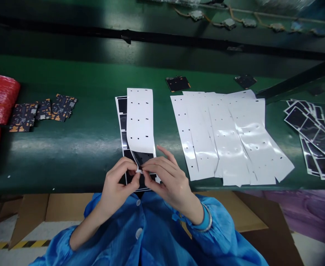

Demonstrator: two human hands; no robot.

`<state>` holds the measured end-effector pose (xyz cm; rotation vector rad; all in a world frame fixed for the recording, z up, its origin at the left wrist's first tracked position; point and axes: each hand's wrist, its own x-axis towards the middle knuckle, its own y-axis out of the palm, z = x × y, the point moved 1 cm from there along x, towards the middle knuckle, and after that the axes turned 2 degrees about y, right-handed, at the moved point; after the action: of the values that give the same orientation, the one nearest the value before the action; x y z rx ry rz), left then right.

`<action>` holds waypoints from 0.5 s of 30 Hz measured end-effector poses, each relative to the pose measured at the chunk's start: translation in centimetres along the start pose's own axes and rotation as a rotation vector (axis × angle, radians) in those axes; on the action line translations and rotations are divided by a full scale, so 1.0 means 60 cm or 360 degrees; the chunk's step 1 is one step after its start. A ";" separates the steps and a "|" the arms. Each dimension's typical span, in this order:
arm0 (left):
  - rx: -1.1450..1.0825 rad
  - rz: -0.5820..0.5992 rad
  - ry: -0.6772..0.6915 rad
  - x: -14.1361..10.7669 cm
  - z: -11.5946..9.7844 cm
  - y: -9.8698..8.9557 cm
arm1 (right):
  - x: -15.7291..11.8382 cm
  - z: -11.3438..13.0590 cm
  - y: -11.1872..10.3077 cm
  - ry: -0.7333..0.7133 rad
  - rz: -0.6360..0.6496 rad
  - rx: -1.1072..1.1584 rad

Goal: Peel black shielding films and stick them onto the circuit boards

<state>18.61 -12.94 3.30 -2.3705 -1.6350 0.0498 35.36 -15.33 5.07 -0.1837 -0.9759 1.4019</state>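
Observation:
My left hand (120, 181) and my right hand (168, 181) meet in front of me, with their fingertips pinched together on the lower end of a white perforated liner strip (139, 118). That end curls up from a black-patterned film strip (123, 127), which lies partly under the liner on the green bench top. Its lower part shows a glossy black pad (141, 158) between the liner and my fingers. A stack of white liner strips (223, 136) with small square holes fans out to the right of my right hand.
Dark circuit boards with orange patches (43, 111) lie at the left beside red padded bags (0, 98). Black-and-white film strips (311, 136) are fanned at the right. Black square boards (177, 84) sit behind the liners. Cardboard (65, 207) lies below the bench edge.

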 end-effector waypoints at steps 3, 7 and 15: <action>-0.0039 -0.0018 -0.0118 -0.003 0.003 -0.010 | 0.008 -0.015 -0.017 0.0176 0.0025 0.0141; 0.0047 -0.0044 -0.0225 -0.024 0.022 -0.032 | 0.009 -0.062 -0.069 0.0779 -0.0159 0.0394; 0.1338 -0.0359 0.0260 -0.072 0.039 -0.013 | 0.007 -0.052 -0.067 0.0784 -0.0544 0.0636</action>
<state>15.93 -16.21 0.71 -1.5121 -1.4062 0.4012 40.34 -14.55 5.88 -0.0530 -0.2919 1.1302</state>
